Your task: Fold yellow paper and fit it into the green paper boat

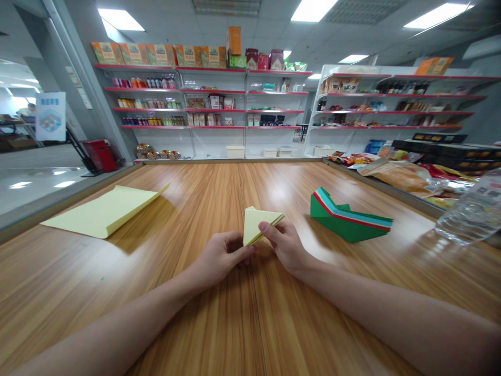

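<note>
A small piece of folded pale yellow paper [256, 223] is held just above the middle of the table, its layers showing along the right edge. My right hand [287, 244] pinches its right side, thumb on top. At its lower left corner my left hand [223, 257] is closed, with the thumb at the paper's edge and the other fingers partly hidden. To the right stands a folded green paper piece [348, 222] with red, white and blue stripes. A larger yellow sheet [104, 211] lies at the left, one side curling up.
The wooden table [188, 324] has a raised rim. At the right lie a clear plastic bottle [472, 209], snack packets [405, 175] and stacked black boxes [450, 151]. Stocked shelves [213, 99] stand beyond the table.
</note>
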The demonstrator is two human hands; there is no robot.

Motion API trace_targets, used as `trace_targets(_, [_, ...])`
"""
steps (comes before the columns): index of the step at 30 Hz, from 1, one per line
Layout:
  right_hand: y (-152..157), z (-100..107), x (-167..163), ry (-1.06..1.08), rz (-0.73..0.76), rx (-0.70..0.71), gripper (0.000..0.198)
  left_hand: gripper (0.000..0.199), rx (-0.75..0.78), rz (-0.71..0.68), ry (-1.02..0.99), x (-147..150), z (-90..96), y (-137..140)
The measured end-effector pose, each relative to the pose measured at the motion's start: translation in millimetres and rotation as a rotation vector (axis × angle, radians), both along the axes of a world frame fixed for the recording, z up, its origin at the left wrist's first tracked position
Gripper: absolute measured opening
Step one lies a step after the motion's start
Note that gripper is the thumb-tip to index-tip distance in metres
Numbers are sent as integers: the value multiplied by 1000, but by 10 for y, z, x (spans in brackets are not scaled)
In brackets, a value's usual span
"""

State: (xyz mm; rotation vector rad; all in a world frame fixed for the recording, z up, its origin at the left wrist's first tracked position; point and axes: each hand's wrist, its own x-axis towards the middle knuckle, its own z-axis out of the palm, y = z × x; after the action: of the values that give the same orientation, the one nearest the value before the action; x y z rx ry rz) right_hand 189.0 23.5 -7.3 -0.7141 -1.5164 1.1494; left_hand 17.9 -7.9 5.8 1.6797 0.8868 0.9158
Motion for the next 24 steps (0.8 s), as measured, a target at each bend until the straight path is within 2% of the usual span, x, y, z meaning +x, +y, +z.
trace_targets(5, [-40, 58, -12, 49, 52, -57, 26, 26, -26, 45, -2, 23, 29, 5])
trace_targets(8, [-76, 96, -26, 43, 74, -86, 24, 29, -1, 80, 69, 20, 36, 9])
trace_targets(12, [-86, 104, -33, 40, 70, -101, 23, 33, 42, 104, 174, 1, 36, 0])
trace_targets(17, [-90, 105, -29, 25, 58, -121, 24, 36, 34, 108, 185, -7, 23, 2])
trace_targets(24, [-94, 106, -16, -26, 35, -65, 26, 32, -7, 93, 161, -12, 22, 2])
